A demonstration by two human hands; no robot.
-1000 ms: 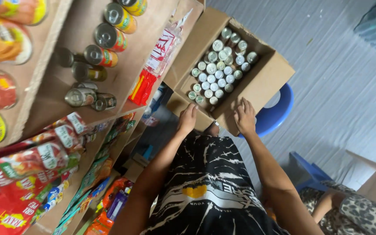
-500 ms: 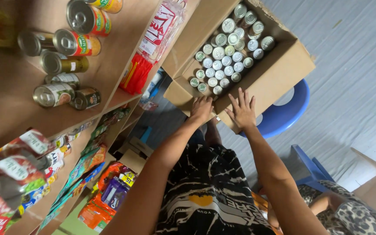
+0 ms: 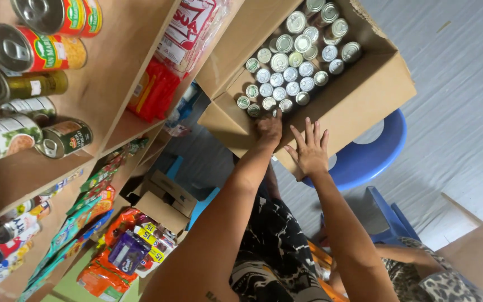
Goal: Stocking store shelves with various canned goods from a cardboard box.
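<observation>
Your left hand [image 3: 268,126] reaches over the near wall of the open cardboard box [image 3: 364,95] and curls down onto the small silver-topped cans [image 3: 286,72] at the near edge of the pack. The fingers are bent over the can tops, but the back of the hand hides them, so you cannot tell whether that grip has closed on a can or only rests there. Your right hand [image 3: 308,151] lies flat against the outside of the box wall, fingers spread and open, holding nothing, just beside the left wrist.

The box sits tilted on a blue plastic stool [image 3: 370,159], its flaps folded out, next to the wooden shelves [image 3: 113,72]. The cans stand upright in tight rows, filling the part of the box nearest the shelves, while the side away from them shows bare cardboard.

By the look of it, you are at the picking step: one hand steadies the box, the other goes in for a can. The cans sit close together, so the next move likely calls for fingertips worked around one lid at the edge row, then a straight lift clear of its neighbours, while the right palm presses the wall so the box does not slide on the stool.

On the upper shelf, larger tins [image 3: 34,53] lie on their sides with their ends toward you; red packets [image 3: 152,92] hang below.
</observation>
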